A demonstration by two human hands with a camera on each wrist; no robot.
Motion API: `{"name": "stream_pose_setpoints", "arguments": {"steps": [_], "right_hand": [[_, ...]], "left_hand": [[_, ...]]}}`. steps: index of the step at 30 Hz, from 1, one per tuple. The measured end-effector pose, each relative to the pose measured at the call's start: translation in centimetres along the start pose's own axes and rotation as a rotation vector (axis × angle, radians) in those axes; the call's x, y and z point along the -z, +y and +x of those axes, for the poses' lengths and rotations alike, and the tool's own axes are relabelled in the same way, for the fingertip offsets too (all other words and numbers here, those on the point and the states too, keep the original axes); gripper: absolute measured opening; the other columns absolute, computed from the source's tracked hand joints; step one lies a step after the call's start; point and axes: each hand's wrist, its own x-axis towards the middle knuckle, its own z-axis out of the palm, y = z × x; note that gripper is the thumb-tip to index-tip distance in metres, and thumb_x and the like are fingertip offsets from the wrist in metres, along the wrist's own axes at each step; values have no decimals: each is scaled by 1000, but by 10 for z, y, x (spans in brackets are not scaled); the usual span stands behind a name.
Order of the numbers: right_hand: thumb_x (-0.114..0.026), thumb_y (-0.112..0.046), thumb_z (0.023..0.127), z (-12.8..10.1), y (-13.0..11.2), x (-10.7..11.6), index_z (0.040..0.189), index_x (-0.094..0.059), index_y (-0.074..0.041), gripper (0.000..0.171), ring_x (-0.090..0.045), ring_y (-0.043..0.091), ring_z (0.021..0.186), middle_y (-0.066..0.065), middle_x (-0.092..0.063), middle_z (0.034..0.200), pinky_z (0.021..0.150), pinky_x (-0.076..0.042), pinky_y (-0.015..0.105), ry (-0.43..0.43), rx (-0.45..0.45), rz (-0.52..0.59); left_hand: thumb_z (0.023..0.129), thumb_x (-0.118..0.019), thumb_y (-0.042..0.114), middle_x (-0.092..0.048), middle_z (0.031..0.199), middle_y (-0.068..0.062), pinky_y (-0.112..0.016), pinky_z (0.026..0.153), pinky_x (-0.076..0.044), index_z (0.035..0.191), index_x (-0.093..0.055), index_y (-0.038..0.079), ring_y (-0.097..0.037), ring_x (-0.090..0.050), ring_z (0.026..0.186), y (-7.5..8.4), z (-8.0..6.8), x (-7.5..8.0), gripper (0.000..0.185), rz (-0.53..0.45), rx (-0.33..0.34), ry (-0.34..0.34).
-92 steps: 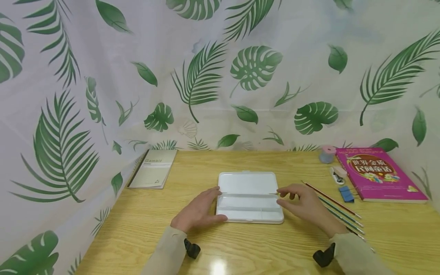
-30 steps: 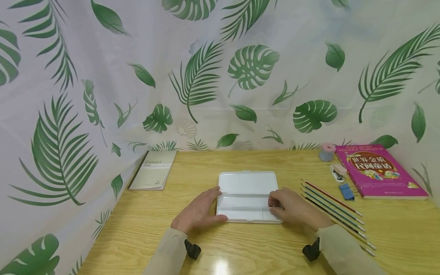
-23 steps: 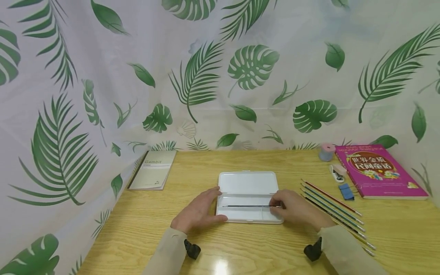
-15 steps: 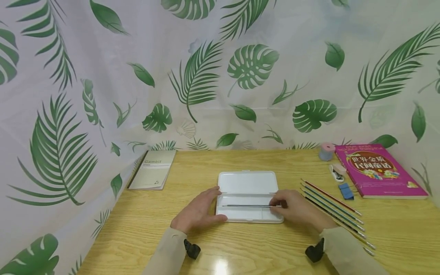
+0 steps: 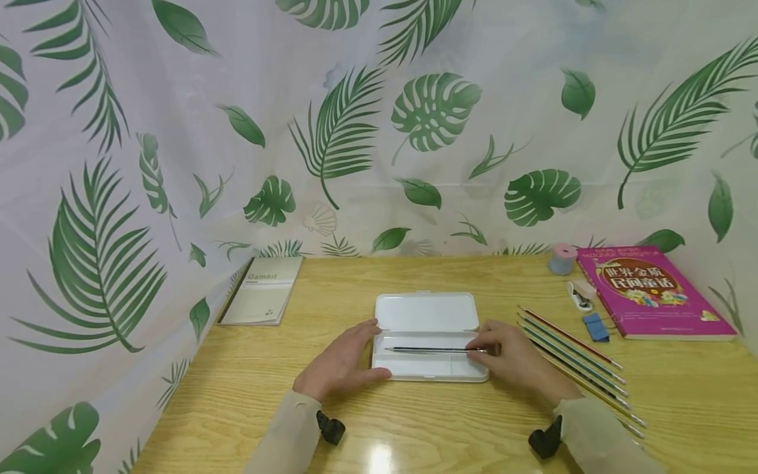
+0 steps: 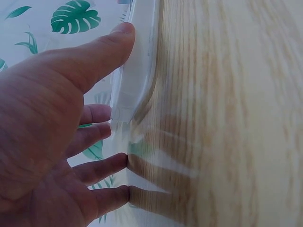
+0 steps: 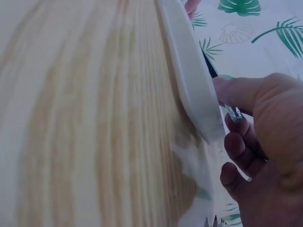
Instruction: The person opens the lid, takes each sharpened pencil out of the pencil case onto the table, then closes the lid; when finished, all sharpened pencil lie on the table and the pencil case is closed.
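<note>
A white pencil case (image 5: pixel 426 313) lies open flat in the middle of the wooden table. A dark pencil (image 5: pixel 429 349) lies lengthwise in its near half. My right hand (image 5: pixel 481 350) pinches the pencil's right end at the case's right edge. In the right wrist view the thumb and a finger grip the pencil's metal tip (image 7: pixel 234 112) beside the case corner (image 7: pixel 194 85). My left hand (image 5: pixel 364 352) rests at the case's left end, fingers straight. Its thumb (image 6: pixel 94 56) presses the case rim (image 6: pixel 137 71) and its fingers lie on the table.
Several pencils (image 5: pixel 571 355) lie in a slanted row right of the case. Beyond them are a blue clip (image 5: pixel 595 327), a small white and pink item (image 5: pixel 582 294), a pink-lidded pot (image 5: pixel 562 259) and a magenta book (image 5: pixel 651 289). A beige notebook (image 5: pixel 263 297) lies back left. Leaf-print cloth walls the table.
The right hand came down onto the case's right end, and a dark pencil now lies in the case's near half under its pinch. The left hand has stayed put.
</note>
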Motion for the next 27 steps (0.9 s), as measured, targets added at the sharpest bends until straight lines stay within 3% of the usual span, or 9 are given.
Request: {"name": "stream_pose_setpoints", "arguments": {"steps": [16, 27], "right_hand": [[-79, -13, 86, -14, 2, 9, 89, -80, -20, 7, -50, 12, 69, -10, -61, 82, 59, -42, 24, 53, -24, 31], [-78, -14, 87, -49, 0, 31, 89, -79, -18, 4, -48, 9, 68, -9, -63, 86, 56, -41, 23, 179, -17, -2]], "left_hand": [[87, -71, 56, -29, 161, -7, -44, 118, -31, 150, -41, 11, -27, -31, 145, 2, -1, -1, 83, -16, -20, 5], [87, -70, 56, -30, 161, -7, -44, 118, -30, 150, -41, 12, -27, -32, 145, 3, 0, -2, 82, -10, -23, 10]]}}
